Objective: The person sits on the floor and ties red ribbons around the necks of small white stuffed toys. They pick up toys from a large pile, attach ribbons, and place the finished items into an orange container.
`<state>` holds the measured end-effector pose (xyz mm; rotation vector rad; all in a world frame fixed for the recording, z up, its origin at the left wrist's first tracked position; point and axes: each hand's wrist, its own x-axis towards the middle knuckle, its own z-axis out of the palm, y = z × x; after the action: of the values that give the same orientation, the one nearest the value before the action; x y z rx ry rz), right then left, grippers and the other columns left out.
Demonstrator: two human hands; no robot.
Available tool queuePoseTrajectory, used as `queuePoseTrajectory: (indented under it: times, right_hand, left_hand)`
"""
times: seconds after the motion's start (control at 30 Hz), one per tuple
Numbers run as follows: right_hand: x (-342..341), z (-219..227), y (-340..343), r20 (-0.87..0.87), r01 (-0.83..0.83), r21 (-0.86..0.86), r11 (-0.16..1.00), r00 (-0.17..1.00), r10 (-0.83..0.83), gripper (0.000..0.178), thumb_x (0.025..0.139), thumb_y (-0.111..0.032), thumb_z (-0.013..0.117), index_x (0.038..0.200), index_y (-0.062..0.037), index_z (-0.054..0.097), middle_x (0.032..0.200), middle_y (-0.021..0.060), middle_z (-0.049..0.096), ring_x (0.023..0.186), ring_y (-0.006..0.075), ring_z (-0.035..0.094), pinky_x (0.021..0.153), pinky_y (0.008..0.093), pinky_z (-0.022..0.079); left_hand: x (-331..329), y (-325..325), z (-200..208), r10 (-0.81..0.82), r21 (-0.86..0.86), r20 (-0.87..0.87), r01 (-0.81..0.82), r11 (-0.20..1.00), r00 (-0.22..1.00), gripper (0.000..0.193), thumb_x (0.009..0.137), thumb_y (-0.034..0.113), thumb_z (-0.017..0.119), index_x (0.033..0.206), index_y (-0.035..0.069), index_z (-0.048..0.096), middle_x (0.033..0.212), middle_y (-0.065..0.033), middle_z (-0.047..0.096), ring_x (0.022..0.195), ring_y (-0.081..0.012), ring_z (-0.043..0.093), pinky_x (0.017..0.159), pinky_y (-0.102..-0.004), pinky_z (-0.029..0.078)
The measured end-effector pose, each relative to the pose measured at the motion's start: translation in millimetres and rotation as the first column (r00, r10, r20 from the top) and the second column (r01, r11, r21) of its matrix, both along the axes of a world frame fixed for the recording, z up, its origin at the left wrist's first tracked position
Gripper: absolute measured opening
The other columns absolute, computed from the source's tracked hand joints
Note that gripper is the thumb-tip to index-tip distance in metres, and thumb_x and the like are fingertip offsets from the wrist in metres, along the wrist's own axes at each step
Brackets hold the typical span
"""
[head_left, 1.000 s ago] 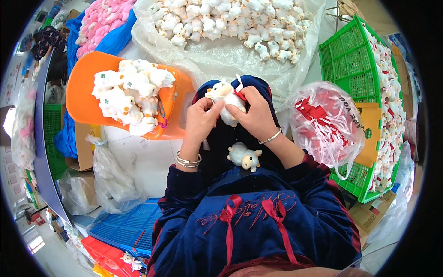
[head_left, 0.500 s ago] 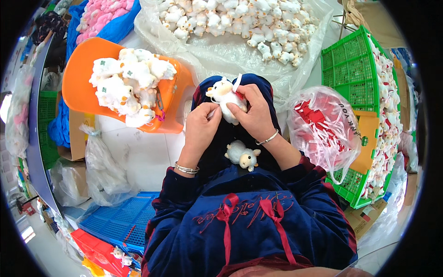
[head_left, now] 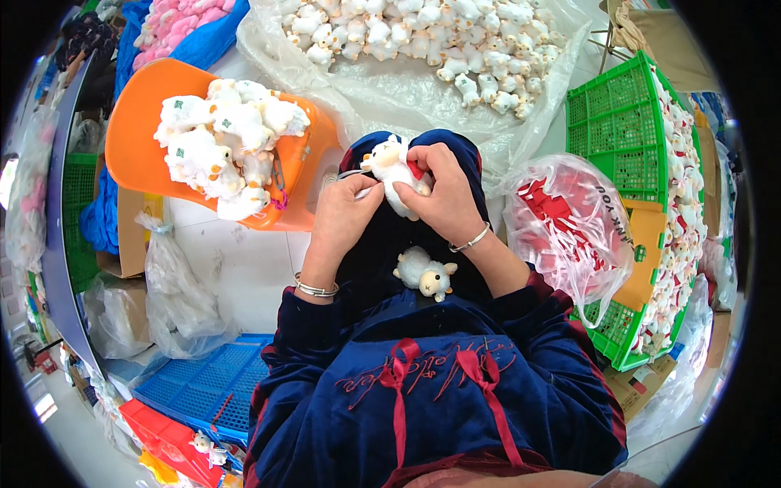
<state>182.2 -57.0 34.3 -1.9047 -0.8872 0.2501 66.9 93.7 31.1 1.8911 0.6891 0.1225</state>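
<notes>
Closest to us is our dark blue top (head_left: 455, 390) with its red bows. Past it, on our lap, lies a fluffy pale blue sheep (head_left: 419, 270), its face toward our tummy and a bit to the right.

Next come our two hands, with the white toy (head_left: 396, 172) between them, above our knees. Our left hand (head_left: 346, 213) pinches a thin white ribbon (head_left: 350, 173) with thumb and finger, close to the toy's side. Our right hand (head_left: 443, 189) has its thumb and fingers pressed on the toy and on the red bit (head_left: 416, 170) at its neck.

The toy's head points away from us and leans a little left. Its long way runs from there down to its bottom, near our lap.

We think this step is putting the ribbon around the neck. The next move seems to need the right hand holding firm while the left pulls gently.

Farther off, we see a bag of red pieces (head_left: 521, 244), an orange chair (head_left: 134, 134) and a big pile of white toys (head_left: 439, 37).
</notes>
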Motion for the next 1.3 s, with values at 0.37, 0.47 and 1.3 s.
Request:
queuePoseTrajectory:
  times: [0.37,0.47,1.3]
  right_hand:
    - [-1,3,3,-0.045,-0.001,0.05,0.999,0.999,0.003,0.037,0.077,-0.013,0.078,0.107,-0.0012,0.06,0.098,0.0127,0.056,0.092,0.029,0.057,0.081,0.0373,0.049]
    - [-1,0,2,-0.028,0.003,0.048,0.999,1.0,-0.001,0.038,0.077,-0.013,0.078,0.107,-0.0007,0.059,0.099,0.0132,0.056,0.093,0.0294,0.058,0.082,0.0374,0.049]
    - [27,-17,-18,-0.487,-0.07,0.155,0.985,0.862,0.138,0.008,0.094,-0.007,0.069,0.097,-0.0014,0.064,0.088,-0.003,0.058,0.078,0.0033,0.057,0.07,0.0211,0.048]
  left_hand:
    - [5,-11,8,0.134,-0.022,0.175,-0.132,0.991,0.975,0.02,0.092,0.014,0.073,0.093,-0.005,0.072,0.08,-0.0027,0.071,0.073,-0.0056,0.061,0.068,-0.0242,0.051]
    - [7,-12,9,0.076,0.047,0.226,-0.089,0.995,0.971,0.018,0.093,0.014,0.072,0.095,-0.004,0.073,0.079,-0.0066,0.072,0.07,-0.0095,0.064,0.066,-0.0264,0.052]
    - [43,-8,-13,0.034,-0.224,0.162,0.003,0.975,0.986,0.022,0.095,0.016,0.069,0.099,-0.005,0.074,0.083,-0.0063,0.071,0.074,-0.0092,0.064,0.069,-0.026,0.052]
